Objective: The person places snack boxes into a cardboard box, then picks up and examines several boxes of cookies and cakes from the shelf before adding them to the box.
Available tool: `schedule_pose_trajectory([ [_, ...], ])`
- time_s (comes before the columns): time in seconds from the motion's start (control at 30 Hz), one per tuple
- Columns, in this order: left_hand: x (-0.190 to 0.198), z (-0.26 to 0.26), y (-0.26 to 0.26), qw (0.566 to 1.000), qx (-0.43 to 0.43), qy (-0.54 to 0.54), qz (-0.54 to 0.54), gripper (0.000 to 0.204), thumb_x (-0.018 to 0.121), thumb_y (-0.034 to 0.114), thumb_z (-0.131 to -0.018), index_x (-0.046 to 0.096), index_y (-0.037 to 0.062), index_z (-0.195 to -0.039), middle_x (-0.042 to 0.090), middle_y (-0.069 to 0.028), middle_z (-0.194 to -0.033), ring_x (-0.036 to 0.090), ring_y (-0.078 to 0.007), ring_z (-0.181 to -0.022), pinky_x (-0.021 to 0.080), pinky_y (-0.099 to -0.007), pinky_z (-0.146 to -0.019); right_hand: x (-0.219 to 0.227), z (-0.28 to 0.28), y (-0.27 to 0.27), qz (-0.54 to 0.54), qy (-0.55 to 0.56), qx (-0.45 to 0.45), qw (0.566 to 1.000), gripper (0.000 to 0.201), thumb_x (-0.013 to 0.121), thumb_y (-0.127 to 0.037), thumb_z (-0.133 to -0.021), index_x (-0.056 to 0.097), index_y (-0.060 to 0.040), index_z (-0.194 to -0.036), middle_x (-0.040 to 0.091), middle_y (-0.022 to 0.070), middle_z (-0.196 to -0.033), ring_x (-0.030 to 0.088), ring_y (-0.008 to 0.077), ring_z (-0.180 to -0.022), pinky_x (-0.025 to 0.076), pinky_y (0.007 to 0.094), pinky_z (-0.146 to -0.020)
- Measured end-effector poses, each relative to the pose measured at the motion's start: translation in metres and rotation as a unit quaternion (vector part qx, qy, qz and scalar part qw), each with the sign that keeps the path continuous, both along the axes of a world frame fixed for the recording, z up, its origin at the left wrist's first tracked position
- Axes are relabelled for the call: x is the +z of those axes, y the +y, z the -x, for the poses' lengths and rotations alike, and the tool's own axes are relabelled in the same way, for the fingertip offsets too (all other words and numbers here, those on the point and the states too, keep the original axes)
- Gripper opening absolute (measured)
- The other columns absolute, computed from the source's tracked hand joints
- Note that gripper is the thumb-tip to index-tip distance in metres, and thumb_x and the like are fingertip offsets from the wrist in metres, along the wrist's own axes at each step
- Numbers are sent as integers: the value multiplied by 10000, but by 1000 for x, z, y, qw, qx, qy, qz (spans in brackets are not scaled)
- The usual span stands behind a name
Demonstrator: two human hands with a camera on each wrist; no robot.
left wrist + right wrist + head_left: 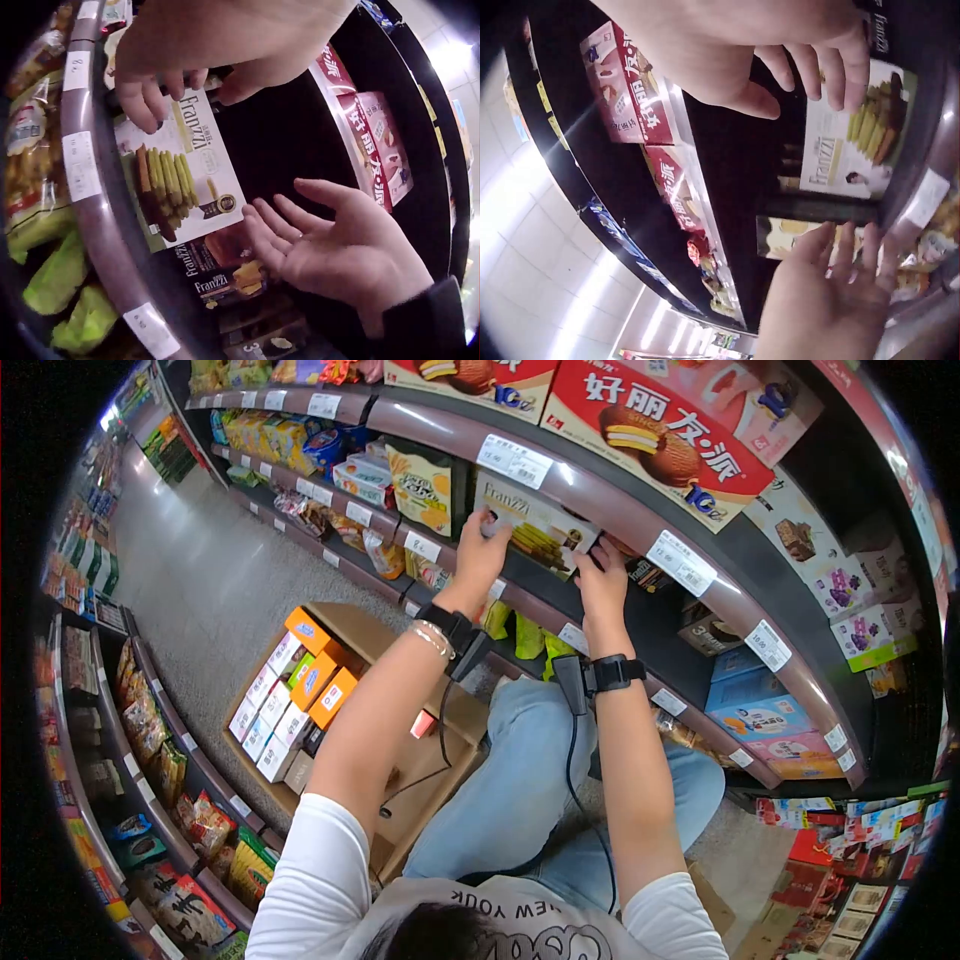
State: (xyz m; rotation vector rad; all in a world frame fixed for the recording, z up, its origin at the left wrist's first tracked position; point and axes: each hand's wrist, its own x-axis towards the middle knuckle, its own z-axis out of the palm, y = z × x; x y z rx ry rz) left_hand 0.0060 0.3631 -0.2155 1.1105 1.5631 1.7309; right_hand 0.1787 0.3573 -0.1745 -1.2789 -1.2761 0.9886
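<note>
A Franzzi biscuit box [535, 525] with green stick biscuits on its pale front stands on the shelf between my two hands. My left hand [478, 560] is at the box's left end, its fingertips reaching over the edge in the left wrist view. The right hand [604, 582] is at the opposite end. In the left wrist view, the right hand [337, 244] shows its palm, with extended fingertips close to the box's edge. Seen from the right wrist, the right hand's fingers [832, 75] lie along the box's end, with the thumb held apart.
A yellow-and-white package [420, 485] stands left of the box. Darker Franzzi boxes [225, 262] are on its right. Red pie boxes [650, 435] fill the shelf above. An open carton [350, 622] of small boxes sits on the floor, left of the person's knees.
</note>
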Motion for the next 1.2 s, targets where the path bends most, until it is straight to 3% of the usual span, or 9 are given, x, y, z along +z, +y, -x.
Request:
schedule_pose_trajectory([
  [0.13,5,6,44,997,2,76,-21,659,663,271,-778,412,-61,-1290,496,-270,-1232,482,-388,-1146,380,-391,-975,3,-15,13,-78,-259,33,962,707,669,-202,-757,360,-13,-1365,458,245,-1313,439,414,-1207,365,412,-1012],
  [0.27,3,13,68,973,47,227,0,666,663,281,-775,405,-54,-1290,475,-298,-1237,457,-432,-1155,370,-426,-992,1,-24,19,-96,-461,50,881,735,687,-242,-738,361,-82,-1378,371,256,-1372,309,444,-1287,295,482,-1059],
  [0.3,-1,15,72,964,63,257,20,659,663,282,-777,409,-49,-1286,472,-301,-1236,456,-436,-1152,371,-431,-990,3,-26,21,-53,-463,63,882,728,690,-250,-737,373,-107,-1376,337,250,-1395,272,447,-1301,291,496,-1059],
  [0.47,-28,41,97,998,-9,58,38,684,682,360,-763,450,-44,-1263,467,-300,-1224,467,-427,-1137,395,-430,-961,-6,-37,27,-119,-413,85,899,669,691,-224,-747,412,-96,-1342,389,259,-1353,338,423,-1273,322,463,-1043],
  [0.67,-22,46,89,986,30,141,81,710,697,394,-745,482,-106,-1201,505,-263,-1143,512,-397,-1030,417,-411,-914,-19,-37,36,-162,-313,102,930,598,719,-202,-745,456,-19,-1250,532,252,-1200,489,416,-1148,389,410,-971],
  [0.9,-7,29,33,992,82,100,0,547,748,245,-719,523,-67,-1108,541,-202,-1080,541,-318,-959,440,-384,-854,-44,-59,47,-122,-218,87,964,628,761,-172,-689,472,27,-1209,584,222,-1143,562,370,-1060,459,407,-887],
  [0.97,6,21,9,996,43,72,-11,552,759,239,-710,522,-47,-1118,536,-187,-1085,539,-293,-965,440,-372,-853,-40,-63,35,-133,-164,79,974,620,767,-107,-678,469,16,-1208,597,182,-1146,575,327,-1072,473,398,-883],
  [1.17,21,11,-53,984,29,172,-44,558,787,134,-687,499,28,-1152,529,-117,-1116,533,-212,-989,436,-317,-852,-1,-86,-20,-83,-95,134,983,696,714,30,-724,364,-11,-1324,465,163,-1277,474,259,-1201,415,409,-992],
  [1.2,27,7,-65,991,7,124,-44,570,782,115,-694,482,32,-1172,527,-116,-1136,526,-208,-1014,431,-319,-864,3,-90,-29,-79,-71,139,985,694,707,38,-729,359,-16,-1327,457,158,-1286,468,256,-1204,414,407,-994],
])
